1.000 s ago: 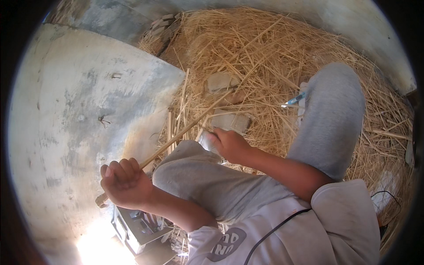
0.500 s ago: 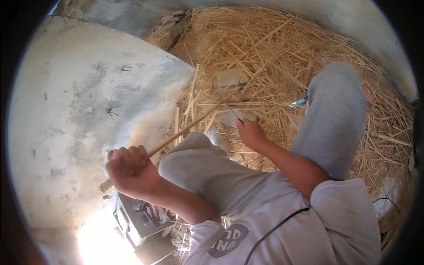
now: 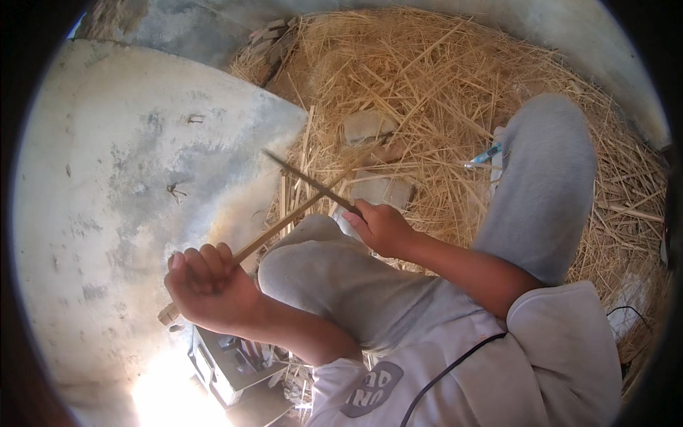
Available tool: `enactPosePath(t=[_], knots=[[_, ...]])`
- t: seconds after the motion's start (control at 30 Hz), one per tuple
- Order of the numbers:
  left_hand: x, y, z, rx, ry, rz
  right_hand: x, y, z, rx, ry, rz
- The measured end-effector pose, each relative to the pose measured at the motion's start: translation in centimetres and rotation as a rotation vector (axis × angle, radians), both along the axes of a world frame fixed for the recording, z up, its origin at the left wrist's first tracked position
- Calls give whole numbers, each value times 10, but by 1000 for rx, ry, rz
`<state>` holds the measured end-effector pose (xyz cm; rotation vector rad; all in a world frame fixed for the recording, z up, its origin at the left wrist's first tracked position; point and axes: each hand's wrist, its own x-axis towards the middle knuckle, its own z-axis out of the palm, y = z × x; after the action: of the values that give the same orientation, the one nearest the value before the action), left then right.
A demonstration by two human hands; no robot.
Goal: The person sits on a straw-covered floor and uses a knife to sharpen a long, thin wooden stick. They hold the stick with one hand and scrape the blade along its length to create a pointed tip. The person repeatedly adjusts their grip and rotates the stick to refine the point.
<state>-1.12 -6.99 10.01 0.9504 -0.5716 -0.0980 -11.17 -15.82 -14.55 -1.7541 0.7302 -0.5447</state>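
My left hand (image 3: 213, 290), at the left, is closed around a long wooden stick (image 3: 274, 229). The stick slants up and right over my bent knee, and its blunt lower end sticks out behind the fist. Near the middle, my right hand (image 3: 384, 228) grips a knife (image 3: 295, 171) with a long, narrow, dark blade. Its tip points up and left, and the blade crosses the stick, seemingly resting on it. The handle is mostly hidden in my fingers.
Pale dry strips and shavings (image 3: 441, 85) cover the floor. Stone blocks (image 3: 368, 127) lie among them. A blue pen-like object (image 3: 486, 154) is beside my right leg. A stained wall (image 3: 107, 164) stands at left, with an open grey box (image 3: 220, 363) below my left arm.
My right hand has moved left and toward me. The blade, seen thin and farther out before, now lies lower across the stick, pointing left. My left hand has shifted slightly.
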Motion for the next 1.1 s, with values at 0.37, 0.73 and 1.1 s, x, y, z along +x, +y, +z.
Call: enactPosePath(t=[0.37, 0.73, 1.1], knots=[[-8, -10, 3, -9, 50, 84, -7, -6, 15, -173, -145, 31], [-10, -18, 8, 14, 42, 43, -6, -26, -23, 19, 26, 37], [3, -4, -3, -40, -166, -405, -2, -29, -11, 61, -116, 22]])
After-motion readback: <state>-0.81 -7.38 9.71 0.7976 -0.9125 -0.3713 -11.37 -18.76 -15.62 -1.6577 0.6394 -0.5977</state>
